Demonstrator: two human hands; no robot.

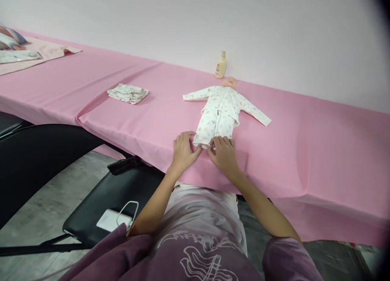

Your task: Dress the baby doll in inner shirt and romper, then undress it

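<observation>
A baby doll (229, 82) lies on its back on the pink-covered table (304, 142), dressed in a white printed shirt (225, 100) and matching trousers (213, 126); only its head shows bare. My left hand (183, 151) and my right hand (224, 153) both pinch the bottom hem of the trouser legs at the near edge of the table, fingers closed on the cloth.
A folded white garment (128, 93) lies to the left on the table. A cream pump bottle (220, 65) stands by the wall behind the doll. A black chair (91, 208) at my left carries a white power bank with cable (114, 220) and a dark phone (123, 165).
</observation>
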